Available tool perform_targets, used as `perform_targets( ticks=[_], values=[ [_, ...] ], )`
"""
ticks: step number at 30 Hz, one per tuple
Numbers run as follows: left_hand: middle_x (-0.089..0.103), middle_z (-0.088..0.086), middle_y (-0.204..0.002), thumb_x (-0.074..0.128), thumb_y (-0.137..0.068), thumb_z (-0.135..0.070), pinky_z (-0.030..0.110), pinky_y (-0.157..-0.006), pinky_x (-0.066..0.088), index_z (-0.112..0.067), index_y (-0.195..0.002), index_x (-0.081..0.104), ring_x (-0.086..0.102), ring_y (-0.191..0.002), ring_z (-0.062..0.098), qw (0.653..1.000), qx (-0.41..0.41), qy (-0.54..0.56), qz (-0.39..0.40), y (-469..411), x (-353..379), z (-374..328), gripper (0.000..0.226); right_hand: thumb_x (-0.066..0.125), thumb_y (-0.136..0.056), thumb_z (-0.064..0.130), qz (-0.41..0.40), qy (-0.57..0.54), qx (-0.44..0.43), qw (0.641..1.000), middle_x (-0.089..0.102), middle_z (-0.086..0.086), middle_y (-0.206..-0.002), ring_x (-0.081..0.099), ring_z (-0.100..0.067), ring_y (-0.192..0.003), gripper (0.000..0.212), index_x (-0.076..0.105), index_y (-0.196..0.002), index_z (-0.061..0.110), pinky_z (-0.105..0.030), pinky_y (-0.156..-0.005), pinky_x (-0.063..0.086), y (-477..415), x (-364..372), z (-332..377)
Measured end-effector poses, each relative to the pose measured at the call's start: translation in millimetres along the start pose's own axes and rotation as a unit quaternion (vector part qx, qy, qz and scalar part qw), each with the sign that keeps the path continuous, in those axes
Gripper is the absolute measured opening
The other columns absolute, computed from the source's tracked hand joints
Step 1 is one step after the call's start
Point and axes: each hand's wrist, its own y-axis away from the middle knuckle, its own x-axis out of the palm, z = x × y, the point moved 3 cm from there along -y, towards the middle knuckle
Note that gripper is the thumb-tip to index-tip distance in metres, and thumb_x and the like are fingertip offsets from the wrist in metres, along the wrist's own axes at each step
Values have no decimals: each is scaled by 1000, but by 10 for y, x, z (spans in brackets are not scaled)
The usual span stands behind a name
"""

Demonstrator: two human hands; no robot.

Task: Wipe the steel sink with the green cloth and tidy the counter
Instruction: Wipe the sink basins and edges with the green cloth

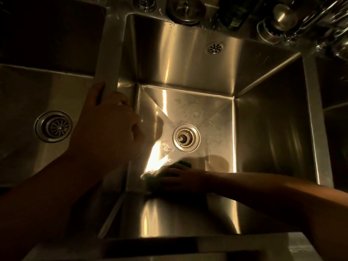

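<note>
Deep square stainless steel sink basin (197,76) fills the middle of the view, w/ a round metal drain (186,138) in its floor and a small slotted overflow cap (214,48) on the back wall. Right hand (180,178) lies flat, palm down, pressing the green cloth (169,174) onto the basin floor at the near-left corner, just in front of the drain. Left hand (111,121) grips the steel divider ridge (110,59) between basins, fingers curled over it. 2nd basin on the left has its own strainer drain (53,126). Glassware (320,25) sits at the back right, blurred.
</note>
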Motion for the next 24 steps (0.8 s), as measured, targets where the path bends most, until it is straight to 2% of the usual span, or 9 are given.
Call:
perform_targets(
  ticks=[2, 4, 6, 7, 9, 11, 14, 21, 24],
  values=[
    [67, 6, -74, 55, -80, -29, 64, -119, 23, -14, -69, 68, 64, -104, 31, 1000, 2, -2, 3, 4, -23, -12, 24, 28, -101, 46, 111, 33, 63, 991, 15, 6, -167, 11, -22, -155, 54, 28, -155, 40, -48, -126, 14, 223, 46, -123],
    [68, 9, -75, 52, -82, -30, 64, -119, 23, -11, -68, 69, 64, -103, 33, 1000, -2, -10, 1, 2, -40, -21, 28, 35, -93, 46, 109, 89, 96, 985, 38, -7, -159, 35, -35, -146, 58, 45, -148, 28, -53, -117, 34, 633, 80, -227],
    [68, 12, -76, 45, -86, -32, 64, -120, 23, -8, -68, 69, 64, -102, 36, 1000, -7, -11, -1, -6, -51, -30, 39, 58, -83, 37, 131, 115, 170, 970, 66, -12, -129, 67, -37, -112, 47, 58, -127, 21, -49, -81, 60, 893, 88, -307],
    [68, 13, -75, 42, -87, -34, 64, -120, 23, -7, -68, 70, 64, -102, 36, 1000, -6, -9, -1, -3, -49, -41, 43, 67, -78, 36, 111, 126, 199, 966, 71, -11, -119, 72, -34, -100, 46, 55, -120, 22, -45, -67, 62, 982, 58, -358],
    [68, 13, -75, 38, -89, -36, 64, -120, 23, -7, -68, 70, 64, -102, 38, 1000, -5, -9, -5, 10, -35, -43, 49, 81, -69, 37, 88, 118, 217, 965, 72, -12, -117, 73, -33, -97, 55, 59, -117, 20, -44, -60, 61, 1015, 85, -477],
    [67, 14, -76, 39, -88, -36, 63, -120, 24, -8, -67, 69, 63, -101, 37, 1000, -2, -12, -12, 3, -17, -21, 46, 77, -79, 35, 54, 138, 225, 963, 64, -14, -132, 66, -35, -114, 50, 66, -125, 19, -50, -73, 60, 969, 13, -606],
    [67, 12, -78, 50, -82, -32, 65, -118, 25, -11, -69, 69, 63, -102, 34, 1000, 1, -15, -25, 14, 29, 8, 31, 43, -101, 31, 38, 71, 336, 938, 27, -8, -157, 32, -32, -142, 44, 40, -145, 24, -58, -105, 41, 920, -187, -1005],
    [69, 15, -88, 58, -77, -27, 63, -119, 23, -10, -72, 71, 62, -108, 38, 1000, -11, -4, -27, 5, 104, 55, 22, 40, -103, 18, -113, -30, 560, 820, 9, -16, -166, 16, -43, -150, 62, 16, -159, 8, -52, -120, 25, 715, -736, -1956],
    [67, 6, -77, 55, -79, -33, 63, -122, 19, -15, -68, 68, 62, -107, 32, 1000, 0, -4, -21, 4, 111, 57, 25, 44, -99, 10, -199, -123, 607, 760, 7, -17, -167, 14, -41, -152, 67, 16, -160, 8, -46, -124, 19, 502, -871, -2180]
  ],
)
